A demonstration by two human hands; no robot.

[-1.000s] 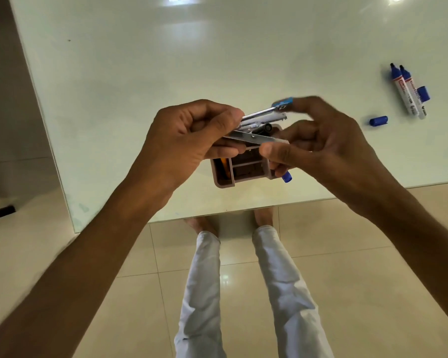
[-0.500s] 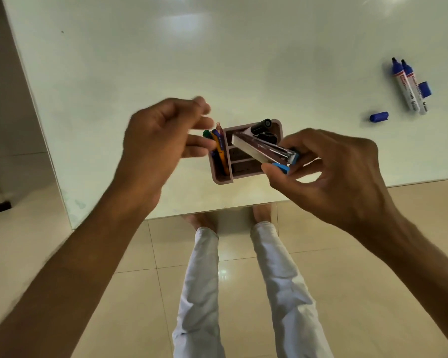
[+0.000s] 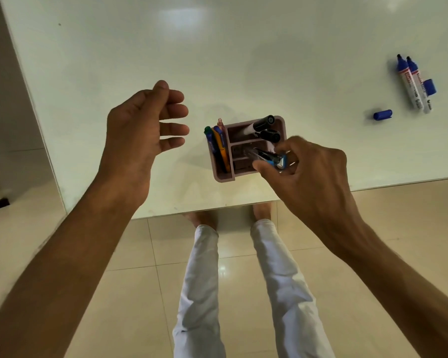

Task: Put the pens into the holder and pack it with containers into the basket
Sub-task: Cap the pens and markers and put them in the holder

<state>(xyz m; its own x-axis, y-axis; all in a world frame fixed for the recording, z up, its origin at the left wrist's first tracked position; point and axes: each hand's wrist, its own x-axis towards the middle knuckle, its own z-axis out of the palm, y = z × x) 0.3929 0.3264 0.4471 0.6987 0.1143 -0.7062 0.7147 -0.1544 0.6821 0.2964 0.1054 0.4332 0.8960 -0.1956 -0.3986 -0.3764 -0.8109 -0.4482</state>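
Pale, glossy white counter (image 3: 243,60), seen from above by a standing person; its near edge runs just past the holder, its left edge slants away beside the tiled floor (image 3: 140,293). Wide bare surface lies far of the holder and to its right. A dusty-pink plastic pen holder with several compartments (image 3: 224,177) stands close to the near edge, roughly centre. Its narrow left compartment carries a cluster of slim pens, blue, orange and green-capped (image 3: 219,144); its far compartment holds two thick black-capped markers (image 3: 264,126) lying tilted. The right hand (image 3: 311,174) has its grip closed, thumb and fingertips pinching a metal stapler with a light blue end (image 3: 268,157), whose front dips into a middle compartment. The left hand (image 3: 140,130) hovers left of the holder, apart from it, fingers spread and loosely curled, grip open and holding nothing. Far right on the counter, well apart, lie two white-bodied markers with blue caps (image 3: 413,86) side by side, touching; a loose blue cap (image 3: 382,115) lies near them.
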